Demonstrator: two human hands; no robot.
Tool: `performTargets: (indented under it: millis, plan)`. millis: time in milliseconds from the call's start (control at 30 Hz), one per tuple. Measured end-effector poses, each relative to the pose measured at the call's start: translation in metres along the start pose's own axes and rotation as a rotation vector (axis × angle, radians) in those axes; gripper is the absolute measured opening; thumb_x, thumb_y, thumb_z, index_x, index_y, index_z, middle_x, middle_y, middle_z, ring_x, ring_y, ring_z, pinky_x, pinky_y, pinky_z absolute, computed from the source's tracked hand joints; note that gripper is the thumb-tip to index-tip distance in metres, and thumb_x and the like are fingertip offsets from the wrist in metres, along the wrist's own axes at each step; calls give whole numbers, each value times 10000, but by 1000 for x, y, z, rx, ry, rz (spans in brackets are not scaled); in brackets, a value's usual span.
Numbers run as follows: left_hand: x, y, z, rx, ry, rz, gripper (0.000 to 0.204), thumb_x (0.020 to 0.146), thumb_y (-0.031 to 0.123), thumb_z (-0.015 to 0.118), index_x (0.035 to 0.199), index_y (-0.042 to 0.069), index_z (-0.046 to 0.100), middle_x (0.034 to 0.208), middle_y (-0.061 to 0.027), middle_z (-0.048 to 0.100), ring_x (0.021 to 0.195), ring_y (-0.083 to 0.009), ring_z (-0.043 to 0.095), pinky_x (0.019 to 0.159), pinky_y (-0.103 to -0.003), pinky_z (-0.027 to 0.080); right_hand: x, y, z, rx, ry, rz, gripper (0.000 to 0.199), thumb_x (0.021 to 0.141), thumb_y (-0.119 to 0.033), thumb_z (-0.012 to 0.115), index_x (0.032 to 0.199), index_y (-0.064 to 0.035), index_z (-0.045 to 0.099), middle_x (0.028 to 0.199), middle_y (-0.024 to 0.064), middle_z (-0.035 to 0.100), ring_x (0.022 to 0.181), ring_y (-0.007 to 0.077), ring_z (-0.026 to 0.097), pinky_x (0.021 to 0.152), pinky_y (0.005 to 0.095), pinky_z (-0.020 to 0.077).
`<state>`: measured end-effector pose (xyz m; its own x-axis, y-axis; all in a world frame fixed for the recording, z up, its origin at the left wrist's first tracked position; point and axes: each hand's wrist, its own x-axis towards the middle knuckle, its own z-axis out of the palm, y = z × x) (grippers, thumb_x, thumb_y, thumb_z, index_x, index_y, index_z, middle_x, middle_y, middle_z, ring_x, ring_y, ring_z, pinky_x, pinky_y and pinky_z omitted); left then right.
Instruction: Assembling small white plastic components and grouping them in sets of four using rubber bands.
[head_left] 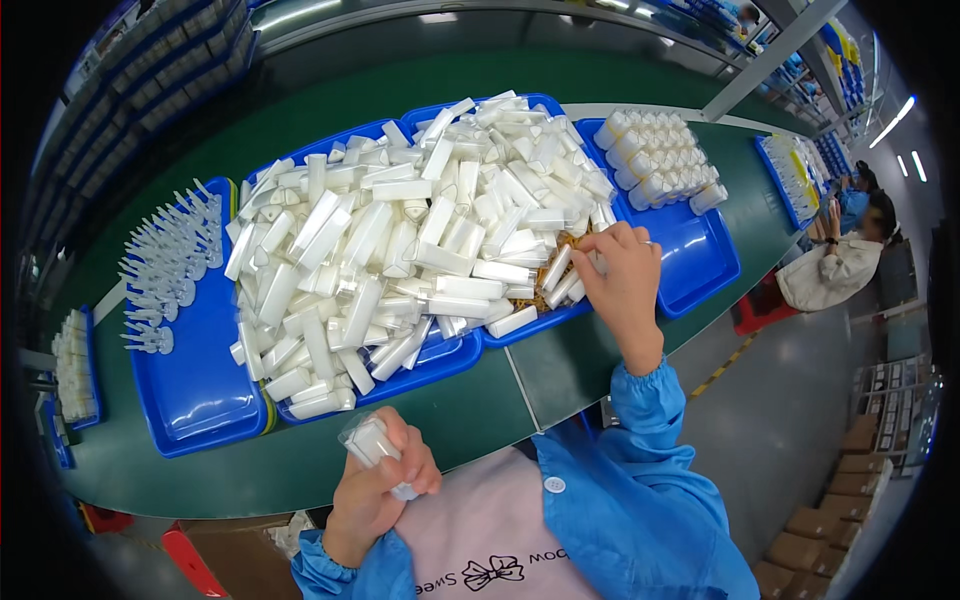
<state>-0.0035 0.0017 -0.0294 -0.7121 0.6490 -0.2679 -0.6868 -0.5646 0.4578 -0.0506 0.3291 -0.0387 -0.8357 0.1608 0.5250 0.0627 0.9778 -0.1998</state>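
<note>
My left hand (pixel 385 485) is close to my body, at the front edge of the bench, with its fingers wrapped round a few white plastic tubes (pixel 370 440) that have clear ends. To the right, my right hand (pixel 625 283) reaches over the near right part of a big heap of white tubes (pixel 420 230). Its thumb and forefinger are pinched together beside tan rubber bands (pixel 545 272) lying among the tubes; whatever is between the fingertips is too small to make out. Blue trays (pixel 440 362) hold the heap, and many of its pieces have a three-sided shape.
At the right, a blue tray (pixel 695 262) bears banded bundles of white tubes (pixel 655 150). Clear pointed plastic parts (pixel 175 260) stand in another blue tray (pixel 200 405) at the left. Green bench surface (pixel 540 375) shows in front. A seated co-worker (pixel 835 265) is farther right.
</note>
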Motion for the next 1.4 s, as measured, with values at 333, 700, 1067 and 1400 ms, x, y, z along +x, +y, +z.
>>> performTargets:
  millis: [333, 700, 1067, 1400]
  plan:
    - [0, 2, 4, 57, -17, 32, 566, 698, 96, 767, 1167, 42, 456, 664, -50, 482, 610, -179, 526, 621, -348, 486, -7, 3, -13, 442, 81, 196, 44, 795, -76, 639, 783, -35, 629, 808, 42, 567, 756, 180, 515, 703, 310, 373]
    - [-4, 2, 10, 413, 100, 144, 769, 643, 3, 789, 1298, 1, 386, 660, -40, 540, 599, -132, 559, 576, -261, 488, -7, -14, -37, 816, 93, 316, 53, 829, -38, 601, 814, 13, 600, 848, 48, 560, 775, 133, 516, 718, 256, 418]
    - [18, 5, 28, 908, -181, 187, 436, 619, 17, 833, 970, 39, 575, 673, -23, 581, 602, -86, 549, 545, -216, 424, -37, -106, -72, 1158, -523, -213, 112, 810, -67, 655, 903, -59, 595, 934, 91, 598, 856, 207, 561, 823, 314, 420]
    - [30, 14, 33, 1382, -170, 116, 326, 606, 78, 770, 890, 74, 609, 809, -68, 636, 711, -239, 640, 621, -305, 494, -56, -141, -73, 959, -520, -777, 116, 842, -157, 592, 858, -48, 554, 896, 79, 515, 816, 208, 542, 700, 319, 426]
